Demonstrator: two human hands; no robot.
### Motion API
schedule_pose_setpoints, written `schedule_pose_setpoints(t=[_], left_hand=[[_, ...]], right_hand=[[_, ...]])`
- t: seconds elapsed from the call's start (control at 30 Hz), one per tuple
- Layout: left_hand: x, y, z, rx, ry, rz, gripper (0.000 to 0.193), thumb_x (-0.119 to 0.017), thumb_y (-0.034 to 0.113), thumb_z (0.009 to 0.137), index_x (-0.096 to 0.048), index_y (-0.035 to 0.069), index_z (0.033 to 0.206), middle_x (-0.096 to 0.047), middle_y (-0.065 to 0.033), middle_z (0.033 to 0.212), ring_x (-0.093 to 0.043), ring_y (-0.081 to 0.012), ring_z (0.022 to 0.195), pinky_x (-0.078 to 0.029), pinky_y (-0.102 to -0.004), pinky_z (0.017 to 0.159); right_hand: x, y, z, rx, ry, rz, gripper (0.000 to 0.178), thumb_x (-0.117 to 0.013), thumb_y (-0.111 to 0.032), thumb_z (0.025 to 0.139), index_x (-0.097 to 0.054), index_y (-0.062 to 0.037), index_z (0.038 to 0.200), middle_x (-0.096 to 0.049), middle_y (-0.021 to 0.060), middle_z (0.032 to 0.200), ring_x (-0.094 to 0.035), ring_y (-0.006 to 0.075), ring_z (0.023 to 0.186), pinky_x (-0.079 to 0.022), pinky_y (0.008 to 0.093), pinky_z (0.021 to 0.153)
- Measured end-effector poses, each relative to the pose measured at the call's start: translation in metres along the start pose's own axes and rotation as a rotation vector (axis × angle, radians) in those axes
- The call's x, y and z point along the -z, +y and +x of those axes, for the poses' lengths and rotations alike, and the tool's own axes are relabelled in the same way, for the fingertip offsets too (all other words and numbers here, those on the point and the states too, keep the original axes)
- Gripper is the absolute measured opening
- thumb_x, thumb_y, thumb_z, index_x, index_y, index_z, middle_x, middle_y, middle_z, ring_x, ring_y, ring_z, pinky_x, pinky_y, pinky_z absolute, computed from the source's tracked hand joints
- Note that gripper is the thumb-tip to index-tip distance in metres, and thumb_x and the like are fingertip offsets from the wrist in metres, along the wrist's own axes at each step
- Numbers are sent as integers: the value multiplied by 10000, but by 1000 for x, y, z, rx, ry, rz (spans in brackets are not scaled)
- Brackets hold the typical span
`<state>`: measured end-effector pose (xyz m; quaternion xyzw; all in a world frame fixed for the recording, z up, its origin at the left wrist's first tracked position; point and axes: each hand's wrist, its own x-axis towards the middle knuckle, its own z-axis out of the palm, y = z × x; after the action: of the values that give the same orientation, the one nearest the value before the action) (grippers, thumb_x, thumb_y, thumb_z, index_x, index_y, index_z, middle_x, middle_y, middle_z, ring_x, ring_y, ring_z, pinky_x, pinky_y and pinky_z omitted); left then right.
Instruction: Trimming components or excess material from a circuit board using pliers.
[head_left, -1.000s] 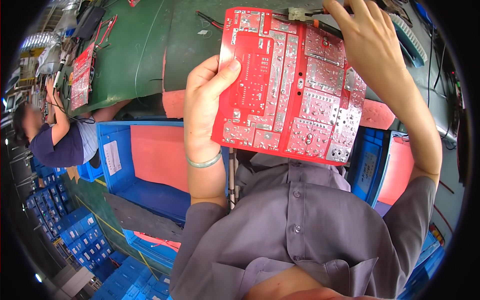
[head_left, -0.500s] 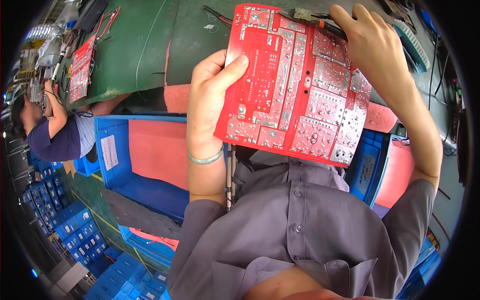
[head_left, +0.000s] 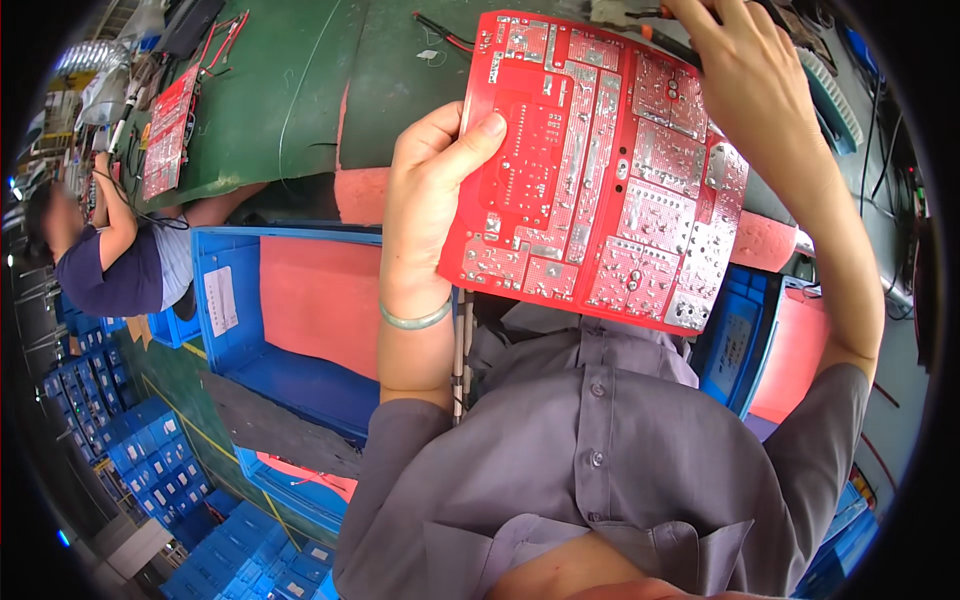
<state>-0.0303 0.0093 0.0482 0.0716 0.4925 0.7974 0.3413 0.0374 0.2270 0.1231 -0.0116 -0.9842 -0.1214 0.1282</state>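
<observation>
A large red circuit board [head_left: 590, 190] is held up in front of me, its solder side with silvery tracks and joints facing me. My left hand [head_left: 440, 165] grips the board's left edge, thumb pressed on its face. Around that wrist is a pale green bangle [head_left: 416, 318]. My right hand [head_left: 745, 75] is closed round the pliers [head_left: 672, 44], which have black and orange handles, at the board's upper right edge. The jaws of the pliers lie by the board's top edge, partly cut off by the picture's upper rim.
Below the green bench [head_left: 385, 130] stand a blue crate [head_left: 225, 265] with a pink sheet at left and another blue crate [head_left: 730, 335] at right. A white-bristled brush [head_left: 832, 100] lies at far right. A co-worker [head_left: 115, 260] sits at left near another red board [head_left: 168, 135].
The pliers have moved up and right along the board's top edge, their handles now spread wider apart. The board and my left hand have shifted slightly right.
</observation>
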Motion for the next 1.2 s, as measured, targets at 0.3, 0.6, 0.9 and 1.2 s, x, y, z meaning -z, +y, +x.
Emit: schedule_pose_setpoints(t=[0.3, 0.6, 0.9, 1.2], left_hand=[[0, -1, -2, -7, -7, -8, 170, -576, 112, 883, -611, -32, 967, -658, -61, 856, -616, -77, 712, -492, -209, 646], [-1, 1, -2, -10, 11, 18, 173, -571, 116, 885, -610, -33, 963, -657, -62, 853, -615, -79, 707, -494, -210, 643], [0, -2, 2, -14, 7, 4, 171, -566, 121, 890, -604, -34, 952, -653, -65, 839, -612, -80, 692, -491, -208, 620], [0, -2, 2, -14, 11, -16, 179, -547, 120, 897, -599, -39, 960, -654, -72, 854, -620, -86, 697, -495, -211, 630]], right_hand=[[5, -17, 0, -11, -94, -19, 272, -510, 2, 694, -511, -11, 965, -465, 156, 889, -477, 283, 856, -383, 393, 758], [4, -16, 3, 14, -64, -16, 216, -502, -1, 707, -504, -25, 921, -492, 140, 818, -518, 272, 764, -410, 384, 699], [-5, -11, 10, 123, -102, -170, 152, -544, -63, 731, -518, -51, 880, -556, 129, 732, -590, 272, 684, -474, 345, 601], [-4, -8, 14, 91, -90, -32, 130, -523, -49, 743, -531, -41, 873, -573, 148, 747, -610, 303, 712, -493, 380, 626]])
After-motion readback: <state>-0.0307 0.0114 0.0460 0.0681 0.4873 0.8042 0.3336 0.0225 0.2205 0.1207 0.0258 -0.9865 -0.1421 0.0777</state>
